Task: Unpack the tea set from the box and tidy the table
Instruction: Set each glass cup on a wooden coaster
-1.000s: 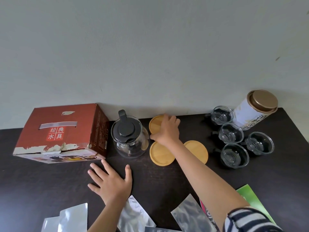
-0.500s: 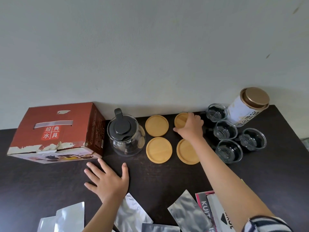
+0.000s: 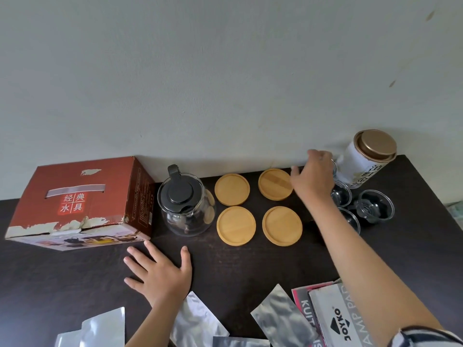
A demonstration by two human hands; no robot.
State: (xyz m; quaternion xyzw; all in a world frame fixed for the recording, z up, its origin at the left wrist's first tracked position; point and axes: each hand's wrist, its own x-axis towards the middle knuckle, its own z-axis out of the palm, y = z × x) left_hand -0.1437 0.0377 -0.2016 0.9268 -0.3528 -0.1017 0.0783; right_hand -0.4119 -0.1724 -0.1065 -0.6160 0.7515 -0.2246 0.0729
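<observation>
While the left hand (image 3: 160, 276) is lying flat and spread on the table (image 3: 250, 266), the right hand (image 3: 313, 179) is reaching over a glass cup (image 3: 341, 195) (fragile, slippery; best taken by the rim), grip hidden.

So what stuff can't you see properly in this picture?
- Head view: the far glass cup is almost all behind the right hand, so whether it is gripped can't be told.
- Two nearer cups are partly behind the forearm.
- The silver packets are cut off by the bottom edge.
- The box is closed; its inside is hidden.
</observation>
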